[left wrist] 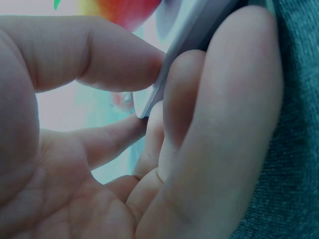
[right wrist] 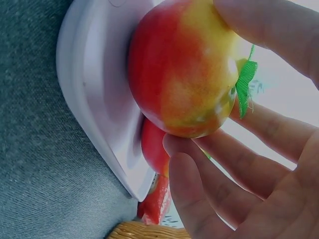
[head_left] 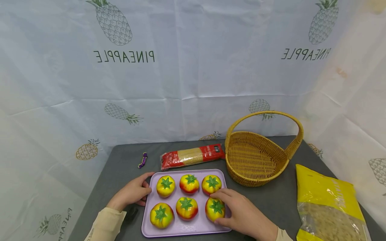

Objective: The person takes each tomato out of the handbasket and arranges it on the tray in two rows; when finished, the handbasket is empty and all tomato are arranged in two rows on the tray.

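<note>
A lilac tray (head_left: pixel 187 231) carries several red-and-yellow artificial fruits with green star-shaped leaves, set in two rows. My left hand (head_left: pixel 132 191) pinches the tray's left edge; in the left wrist view the thumb (left wrist: pixel 124 64) lies on the rim and fingers are under it. Around the front-right fruit (head_left: pixel 215 209) curl the thumb and fingers of my right hand (head_left: pixel 244 214). Seen from the right wrist, that fruit (right wrist: pixel 184 69) sits between the thumb and fingertips, over the tray. Whether it touches the tray is unclear. Just behind it lies another fruit (head_left: pixel 211 184).
A wicker basket (head_left: pixel 256 160) with a tall handle stands behind the tray to the right. Packaged noodles (head_left: pixel 193 156) in red wrapping lie at the back, near a small purple twisted object (head_left: pixel 143 160). A yellow pasta bag (head_left: pixel 331 204) lies far right.
</note>
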`<action>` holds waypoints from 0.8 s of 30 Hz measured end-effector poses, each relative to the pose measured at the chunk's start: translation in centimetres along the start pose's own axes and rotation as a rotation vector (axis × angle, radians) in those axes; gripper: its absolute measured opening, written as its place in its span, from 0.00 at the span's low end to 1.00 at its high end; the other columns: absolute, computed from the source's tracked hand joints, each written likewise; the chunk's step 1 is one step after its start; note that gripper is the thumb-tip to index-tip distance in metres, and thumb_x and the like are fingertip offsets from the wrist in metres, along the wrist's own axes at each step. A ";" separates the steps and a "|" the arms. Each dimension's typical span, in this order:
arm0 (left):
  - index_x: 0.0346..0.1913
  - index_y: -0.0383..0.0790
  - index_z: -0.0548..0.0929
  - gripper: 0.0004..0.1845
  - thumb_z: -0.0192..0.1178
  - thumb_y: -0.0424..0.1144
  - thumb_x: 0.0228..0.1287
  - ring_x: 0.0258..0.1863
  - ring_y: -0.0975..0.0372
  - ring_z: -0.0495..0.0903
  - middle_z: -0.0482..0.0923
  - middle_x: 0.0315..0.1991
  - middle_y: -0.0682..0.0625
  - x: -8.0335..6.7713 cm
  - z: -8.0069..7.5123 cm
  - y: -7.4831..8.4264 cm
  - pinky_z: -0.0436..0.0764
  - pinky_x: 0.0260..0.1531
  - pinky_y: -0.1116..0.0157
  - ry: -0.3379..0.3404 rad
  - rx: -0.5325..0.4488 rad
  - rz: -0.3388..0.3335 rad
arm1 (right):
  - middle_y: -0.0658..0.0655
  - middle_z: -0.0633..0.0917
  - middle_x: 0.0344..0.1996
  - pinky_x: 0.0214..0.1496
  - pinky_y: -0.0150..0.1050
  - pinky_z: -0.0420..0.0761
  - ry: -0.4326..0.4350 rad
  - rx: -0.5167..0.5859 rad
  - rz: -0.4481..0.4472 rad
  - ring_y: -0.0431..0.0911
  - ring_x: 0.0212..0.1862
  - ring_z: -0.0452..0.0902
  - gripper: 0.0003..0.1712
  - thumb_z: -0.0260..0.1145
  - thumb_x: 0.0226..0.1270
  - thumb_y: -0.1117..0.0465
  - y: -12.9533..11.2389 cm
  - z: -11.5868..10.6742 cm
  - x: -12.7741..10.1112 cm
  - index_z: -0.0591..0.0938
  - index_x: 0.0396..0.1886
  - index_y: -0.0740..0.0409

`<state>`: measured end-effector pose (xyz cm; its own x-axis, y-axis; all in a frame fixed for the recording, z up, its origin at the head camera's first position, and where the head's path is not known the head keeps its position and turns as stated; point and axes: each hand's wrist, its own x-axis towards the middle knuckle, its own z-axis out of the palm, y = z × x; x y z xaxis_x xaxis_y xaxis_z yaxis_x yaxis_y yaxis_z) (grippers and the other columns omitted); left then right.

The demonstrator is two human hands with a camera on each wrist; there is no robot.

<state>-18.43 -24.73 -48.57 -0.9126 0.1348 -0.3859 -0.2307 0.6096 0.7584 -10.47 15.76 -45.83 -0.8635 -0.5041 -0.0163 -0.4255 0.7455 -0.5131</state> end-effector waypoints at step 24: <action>0.81 0.44 0.68 0.39 0.65 0.33 0.68 0.28 0.54 0.78 0.77 0.40 0.44 0.3 0.0 0.4 0.90 0.25 0.58 0.000 0.035 0.009 | 0.44 0.81 0.68 0.67 0.57 0.87 -0.071 0.091 0.086 0.43 0.63 0.80 0.41 0.81 0.58 0.34 0.3 -0.2 -0.4 0.79 0.71 0.32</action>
<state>-18.75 -24.48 -48.38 -0.9145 0.1407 -0.3794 -0.2105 0.6354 0.7430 -10.24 16.24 -45.81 -0.8729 -0.4721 -0.1227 -0.3217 0.7463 -0.5827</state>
